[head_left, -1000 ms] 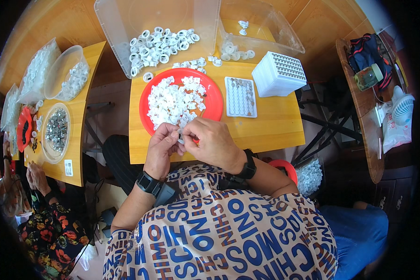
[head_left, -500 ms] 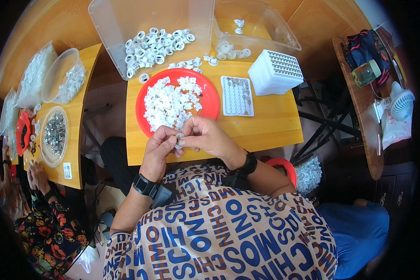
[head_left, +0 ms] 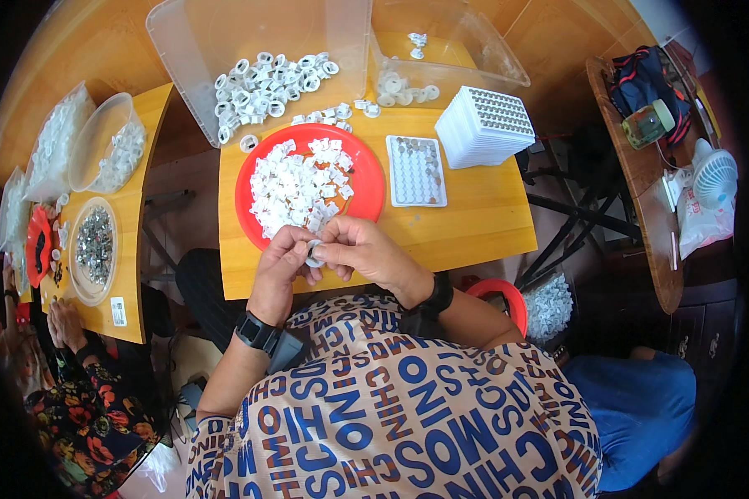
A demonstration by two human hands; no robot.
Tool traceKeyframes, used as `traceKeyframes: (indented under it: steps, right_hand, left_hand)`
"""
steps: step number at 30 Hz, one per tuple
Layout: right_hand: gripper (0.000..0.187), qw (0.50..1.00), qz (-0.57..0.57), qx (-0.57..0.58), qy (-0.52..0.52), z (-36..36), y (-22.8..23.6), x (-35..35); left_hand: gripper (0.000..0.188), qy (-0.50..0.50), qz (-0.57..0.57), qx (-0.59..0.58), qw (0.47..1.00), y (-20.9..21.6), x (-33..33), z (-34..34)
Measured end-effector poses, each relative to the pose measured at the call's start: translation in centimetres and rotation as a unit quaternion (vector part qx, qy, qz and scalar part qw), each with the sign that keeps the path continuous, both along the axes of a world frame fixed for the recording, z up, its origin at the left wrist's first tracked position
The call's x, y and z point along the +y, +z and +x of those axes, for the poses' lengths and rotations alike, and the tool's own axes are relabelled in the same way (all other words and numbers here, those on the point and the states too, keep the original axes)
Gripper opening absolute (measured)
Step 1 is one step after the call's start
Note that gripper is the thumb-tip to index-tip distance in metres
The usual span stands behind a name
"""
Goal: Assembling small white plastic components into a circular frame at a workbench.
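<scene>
Just over the table's near edge, my left hand (head_left: 281,264) grips a small round white plastic ring (head_left: 313,253) between thumb and fingers. From the other side, my right hand (head_left: 359,249) pinches the same ring with thumb and forefinger; its dark inner part is partly covered by fingertips. Behind both hands lies a red round tray (head_left: 374,179) heaped with small white plastic pieces (head_left: 295,187). Right of it rests a white tray with round pockets (head_left: 416,179), some holding greyish discs.
A stack of white trays (head_left: 484,129) stands at the right back. Tilted clear bins (head_left: 258,33) hold white rings behind the red tray. At the left, a co-worker's hands (head_left: 65,323) rest by another table with a bowl of metal parts (head_left: 94,249). A red basin (head_left: 498,291) sits low right.
The whole view has shifted slightly. My fingers have turned the ring a little, so more of its white rim and dark opening shows.
</scene>
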State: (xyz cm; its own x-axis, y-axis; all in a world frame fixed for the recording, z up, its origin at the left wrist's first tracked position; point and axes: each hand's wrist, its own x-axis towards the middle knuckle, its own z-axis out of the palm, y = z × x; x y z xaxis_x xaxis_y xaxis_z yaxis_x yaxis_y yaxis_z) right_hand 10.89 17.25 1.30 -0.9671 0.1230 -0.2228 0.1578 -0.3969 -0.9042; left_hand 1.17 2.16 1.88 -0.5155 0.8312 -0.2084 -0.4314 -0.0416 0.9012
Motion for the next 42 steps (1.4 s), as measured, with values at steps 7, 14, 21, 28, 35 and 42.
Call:
traceKeyframes:
  steps: [7,14,21,28,35,42]
  right_hand:
    - [0.021,1.0,-0.007,0.012,-0.015,-0.3,0.0,-0.2]
    - [0.021,1.0,-0.02,-0.014,-0.013,-0.1,-0.1,-0.1]
    - [0.015,0.986,0.102,0.074,-0.109,-0.1,0.7,-0.5]
    - [0.007,0.92,0.353,0.115,-0.126,0.0,1.9,-0.7]
    - [0.009,0.899,0.403,0.122,-0.123,-0.4,1.1,-0.9]
    - [0.009,0.842,0.506,0.139,-0.126,-0.3,1.9,-1.0]
  left_hand:
    - [0.021,-0.011,0.017,-0.055,0.998,-0.1,-0.1,0.0]
    - [0.02,0.005,0.046,-0.116,0.992,-0.4,-0.2,0.0]
    - [0.016,0.048,0.047,-0.117,0.991,-0.8,-0.1,-0.3]
    - [0.014,0.065,0.036,-0.115,0.991,-0.6,0.0,-0.2]
    - [0.011,0.057,0.02,-0.101,0.993,-0.4,0.1,0.0]
    - [0.01,0.047,0.006,-0.088,0.995,-0.7,0.1,0.1]
